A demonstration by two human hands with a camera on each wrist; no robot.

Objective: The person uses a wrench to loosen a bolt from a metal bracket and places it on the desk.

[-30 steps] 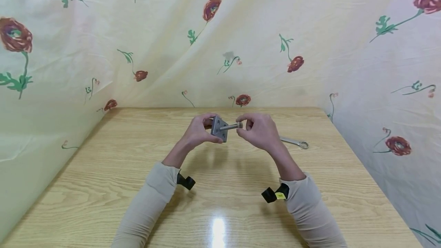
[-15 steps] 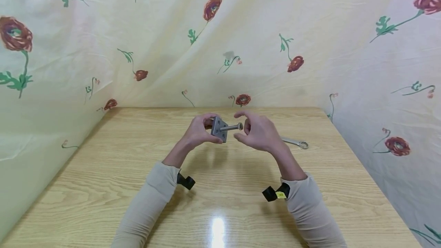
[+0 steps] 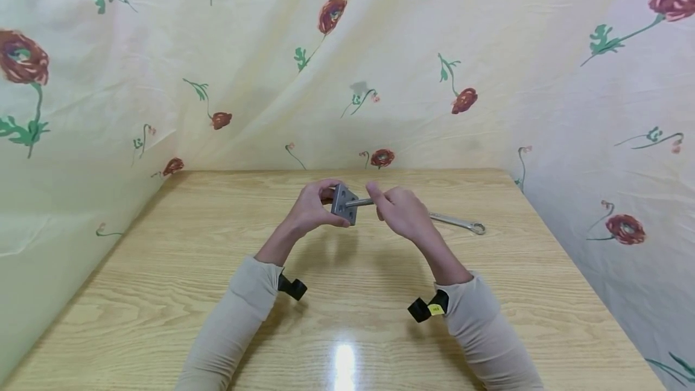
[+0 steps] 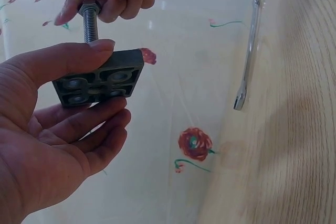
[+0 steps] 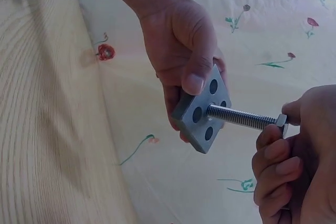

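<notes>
My left hand (image 3: 312, 205) grips a square grey metal plate (image 5: 203, 99) by its edges, thumb on one side and fingers on the other. Several round holes show in the plate's face, and its back in the left wrist view has recessed rings. A long threaded hex bolt (image 5: 241, 117) stands out from the plate's centre, pointing towards my right hand (image 3: 400, 212). That hand pinches the bolt's hex head between thumb and index finger, its other fingers curled in. In the head view the right hand hides the bolt head.
A combination wrench (image 3: 458, 222) lies on the wood-grain table (image 3: 217, 294), beyond and to the right of my right hand. Flower-patterned cloth (image 3: 260, 77) hangs behind the table and along both sides.
The right hand let go of the bolt head and drew slightly back, fingers spread. Now it has turned over, thumb on top, and holds the head again. Left hand and plate have barely moved.
</notes>
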